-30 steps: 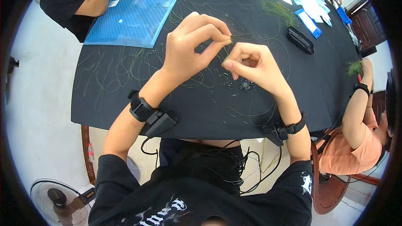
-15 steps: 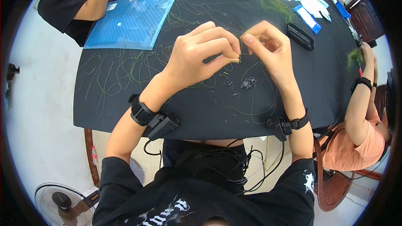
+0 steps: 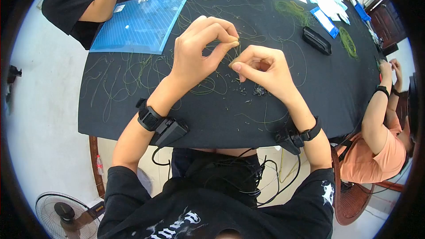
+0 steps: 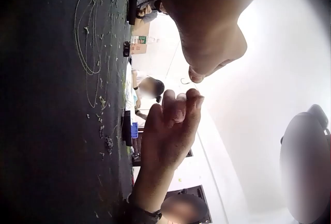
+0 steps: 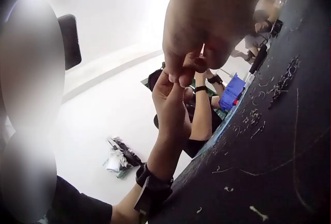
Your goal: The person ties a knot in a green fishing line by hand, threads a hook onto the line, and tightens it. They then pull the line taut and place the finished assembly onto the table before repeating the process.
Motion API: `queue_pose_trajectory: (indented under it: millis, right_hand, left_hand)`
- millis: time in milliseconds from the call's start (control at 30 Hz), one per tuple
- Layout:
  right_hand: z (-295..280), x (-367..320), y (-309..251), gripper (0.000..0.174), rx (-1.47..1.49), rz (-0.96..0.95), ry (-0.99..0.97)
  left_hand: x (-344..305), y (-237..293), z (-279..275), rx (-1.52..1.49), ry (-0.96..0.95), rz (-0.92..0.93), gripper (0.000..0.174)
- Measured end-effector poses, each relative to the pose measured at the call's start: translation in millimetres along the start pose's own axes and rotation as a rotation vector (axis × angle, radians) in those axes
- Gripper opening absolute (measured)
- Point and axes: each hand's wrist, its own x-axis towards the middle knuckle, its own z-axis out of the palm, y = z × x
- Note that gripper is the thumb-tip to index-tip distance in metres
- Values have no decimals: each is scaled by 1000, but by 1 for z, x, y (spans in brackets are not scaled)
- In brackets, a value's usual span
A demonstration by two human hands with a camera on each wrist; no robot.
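Note:
My left hand [image 3: 195,48] pinches a small fish hook [image 4: 185,81] between thumb and forefinger; its thin curve shows beside the fingertips in the left wrist view. Just to the right and slightly lower, my right hand [image 3: 265,68] pinches thin fishing line, thumb against forefinger. A short stretch of the line [image 3: 239,51] runs between both hands' fingertips, above the black table. Below them lies a small heap of dark hooks [image 3: 260,90], with tiny scraps scattered round it.
Loose lines [image 3: 133,68] spread across the black cloth [image 3: 208,124] at left. A blue folder [image 3: 141,24] lies back left, an open black case [image 3: 317,40] and green line coil [image 3: 348,43] at right. Other people sit at both sides.
My right hand rose above the left fingertips, then came back down and left. My left hand dipped right, then returned up and left. A green coil now lies on the table at far right.

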Motion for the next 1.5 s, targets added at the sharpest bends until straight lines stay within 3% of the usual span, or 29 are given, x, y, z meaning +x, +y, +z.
queue_pose_trajectory:
  millis: [233,333,533,733,933,1300,1500]
  right_hand:
    - [-11,-4,-17,11,-120,-123,24]
    - [-12,-2,-14,12,9,-186,129]
    - [-18,6,1,14,-40,-185,282]
    - [-16,8,11,12,-33,-67,137]
    - [-5,4,4,15,-35,-8,36]
    - [-16,3,-6,16,-26,-129,25]
    - [-21,6,0,17,21,-118,138]
  left_hand:
    - [-1,-1,2,52,-10,120,14]
    - [0,4,1,72,-89,178,15]
    - [0,6,5,-58,-124,164,15]
    - [-1,15,3,-262,-100,-165,11]
    - [-4,-2,8,-255,17,-288,9]
    - [-1,4,6,12,-106,-85,9]
    - [-3,6,10,3,-176,-19,10]
